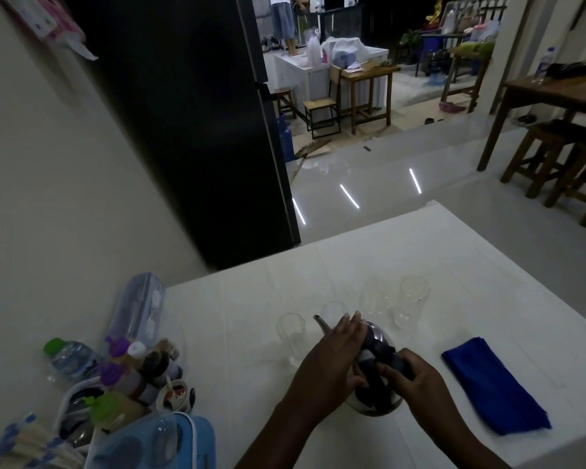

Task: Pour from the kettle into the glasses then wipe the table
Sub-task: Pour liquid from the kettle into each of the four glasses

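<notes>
Both your hands are on the steel kettle (376, 374): right hand (416, 380) curled around its black handle, left hand (332, 360) flat against its side, fingers together. Beyond stand four empty glasses (291, 336); a blue cloth (494, 387) lies to the right.

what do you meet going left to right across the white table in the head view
Green-capped water bottle → cluster of condiment bottles → nearest glass → kettle, both hands on it → tall glass → blue cloth.

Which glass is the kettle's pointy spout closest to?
The second glass from the left; the kettle spout's tip sits right beside its rim. The other three stand farther off.
</notes>
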`<action>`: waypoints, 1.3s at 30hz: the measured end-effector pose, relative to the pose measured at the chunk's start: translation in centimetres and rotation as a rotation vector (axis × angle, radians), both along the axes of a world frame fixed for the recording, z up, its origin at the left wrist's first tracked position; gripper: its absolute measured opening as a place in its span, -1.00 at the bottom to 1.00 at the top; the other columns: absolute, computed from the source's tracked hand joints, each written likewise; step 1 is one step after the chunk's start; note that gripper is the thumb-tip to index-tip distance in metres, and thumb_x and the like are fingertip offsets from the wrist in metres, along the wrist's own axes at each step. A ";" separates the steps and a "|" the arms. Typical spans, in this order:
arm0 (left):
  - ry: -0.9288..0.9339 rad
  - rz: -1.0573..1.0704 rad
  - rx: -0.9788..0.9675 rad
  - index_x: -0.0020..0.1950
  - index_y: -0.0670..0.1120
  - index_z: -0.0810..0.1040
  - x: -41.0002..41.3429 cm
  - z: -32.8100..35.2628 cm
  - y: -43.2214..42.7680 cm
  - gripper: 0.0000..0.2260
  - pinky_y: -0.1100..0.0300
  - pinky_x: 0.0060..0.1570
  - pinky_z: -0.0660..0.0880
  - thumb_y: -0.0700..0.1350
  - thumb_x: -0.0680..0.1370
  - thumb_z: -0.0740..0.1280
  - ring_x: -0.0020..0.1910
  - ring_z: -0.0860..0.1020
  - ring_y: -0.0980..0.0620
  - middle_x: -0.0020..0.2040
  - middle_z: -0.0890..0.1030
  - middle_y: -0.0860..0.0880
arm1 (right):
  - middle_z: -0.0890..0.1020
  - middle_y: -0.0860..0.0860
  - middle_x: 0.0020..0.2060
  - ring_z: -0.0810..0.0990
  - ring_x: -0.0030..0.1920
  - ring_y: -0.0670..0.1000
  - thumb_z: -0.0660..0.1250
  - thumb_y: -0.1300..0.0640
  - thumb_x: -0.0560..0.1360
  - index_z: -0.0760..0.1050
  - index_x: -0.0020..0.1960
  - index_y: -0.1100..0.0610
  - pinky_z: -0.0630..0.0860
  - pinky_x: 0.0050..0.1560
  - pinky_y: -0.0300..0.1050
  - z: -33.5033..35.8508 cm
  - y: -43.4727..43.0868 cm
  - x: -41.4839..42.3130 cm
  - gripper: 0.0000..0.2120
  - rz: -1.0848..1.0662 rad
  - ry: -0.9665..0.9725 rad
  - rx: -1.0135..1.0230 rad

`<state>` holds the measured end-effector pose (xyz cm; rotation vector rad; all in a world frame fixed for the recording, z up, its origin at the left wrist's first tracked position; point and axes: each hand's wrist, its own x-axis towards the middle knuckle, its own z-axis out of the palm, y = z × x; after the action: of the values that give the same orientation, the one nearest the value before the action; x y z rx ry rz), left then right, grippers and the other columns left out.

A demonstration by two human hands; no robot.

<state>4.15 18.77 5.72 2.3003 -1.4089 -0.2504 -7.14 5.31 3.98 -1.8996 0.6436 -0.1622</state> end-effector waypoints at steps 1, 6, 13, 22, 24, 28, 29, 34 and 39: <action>0.003 0.006 0.002 0.53 -0.04 -0.02 -0.1 0.0 -0.5 -0.21 0.23 0.42 -0.06 -0.08 0.47 0.42 0.44 -0.19 0.19 0.54 -0.07 0.06 | 0.57 0.13 -0.38 0.49 -0.36 -0.02 0.37 0.03 0.44 0.49 -0.23 0.18 0.37 -0.34 -0.16 0.0 -0.5 -0.1 -0.78 -0.003 0.000 -0.008; 0.004 -0.002 -0.002 0.53 -0.04 -0.03 -0.3 -0.4 -2.8 -0.20 0.27 0.41 -0.09 -0.07 0.47 0.42 0.46 -0.19 0.18 0.51 -0.11 0.09 | 0.61 0.05 -0.37 0.58 -0.31 0.04 0.37 0.01 0.43 0.49 -0.23 0.07 0.49 -0.31 -0.07 -0.1 -2.7 -0.4 -0.84 -0.026 0.013 -0.032; 0.044 0.021 -0.030 0.53 -0.04 0.00 0.1 -1.2 -4.5 -0.20 0.19 0.45 0.02 -0.06 0.46 0.44 0.49 -0.14 0.16 0.54 -0.05 0.06 | 0.60 -0.03 -0.33 0.58 -0.28 -0.05 0.37 0.03 0.44 0.46 -0.21 -0.02 0.42 -0.36 -0.29 0.6 -4.2 0.1 -0.89 -0.004 0.004 -0.065; 0.109 0.035 -0.076 0.53 0.00 -0.04 0.9 -2.6 -4.9 -0.19 0.13 0.46 0.06 -0.05 0.46 0.42 0.50 -0.14 0.16 0.55 -0.07 0.08 | 0.58 -0.10 -0.32 0.56 -0.27 -0.11 0.37 -0.02 0.44 0.42 -0.22 -0.09 0.36 -0.34 -0.32 1.0 -4.7 1.4 -0.86 0.007 0.065 -0.096; 0.124 0.036 -0.084 0.53 0.00 -0.04 1.1 -2.8 -4.9 -0.19 0.13 0.45 0.07 -0.04 0.46 0.42 0.50 -0.13 0.14 0.55 -0.07 0.08 | 0.58 -0.14 -0.30 0.56 -0.24 -0.13 0.36 -0.02 0.44 0.41 -0.20 -0.11 0.36 -0.33 -0.34 0.9 -4.8 1.5 -0.87 0.015 0.080 -0.104; 0.140 0.032 -0.090 0.53 0.02 -0.06 1.4 -3.2 -4.8 -0.18 0.13 0.45 0.09 -0.03 0.46 0.42 0.50 -0.14 0.16 0.55 -0.08 0.10 | 0.54 -0.18 -0.30 0.54 -0.23 -0.18 0.36 -0.01 0.45 0.40 -0.15 -0.12 0.35 -0.32 -0.38 1.1 -4.7 1.8 -0.87 0.026 0.085 -0.113; 0.141 0.032 -0.093 0.53 0.03 -0.07 1.6 -3.3 -4.8 -0.18 0.14 0.45 0.09 -0.02 0.46 0.42 0.50 -0.14 0.18 0.55 -0.08 0.11 | 0.55 -0.17 -0.29 0.55 -0.22 -0.17 0.36 0.00 0.45 0.39 -0.16 -0.13 0.36 -0.32 -0.38 1.2 -4.7 1.9 -0.87 0.024 0.083 -0.108; 0.153 0.032 -0.114 0.53 0.06 -0.06 1.8 -3.5 -4.6 -0.17 0.15 0.43 0.13 -0.01 0.46 0.43 0.49 -0.14 0.21 0.55 -0.07 0.13 | 0.55 -0.17 -0.29 0.57 -0.21 -0.12 0.36 0.01 0.45 0.39 -0.16 -0.15 0.38 -0.31 -0.36 1.4 -4.6 2.1 -0.86 0.018 0.091 -0.118; 0.156 0.030 -0.124 0.53 0.06 -0.05 2.0 -3.4 -4.5 -0.18 0.14 0.43 0.16 -0.01 0.45 0.43 0.49 -0.12 0.20 0.55 -0.07 0.13 | 0.53 -0.17 -0.32 0.54 -0.24 -0.17 0.37 0.00 0.44 0.35 -0.20 -0.17 0.36 -0.33 -0.36 1.6 -4.5 2.2 -0.82 0.014 0.101 -0.130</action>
<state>6.12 14.25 2.27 2.1505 -1.2757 -0.3167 -4.89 0.81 5.58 -2.0474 0.7022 -0.1024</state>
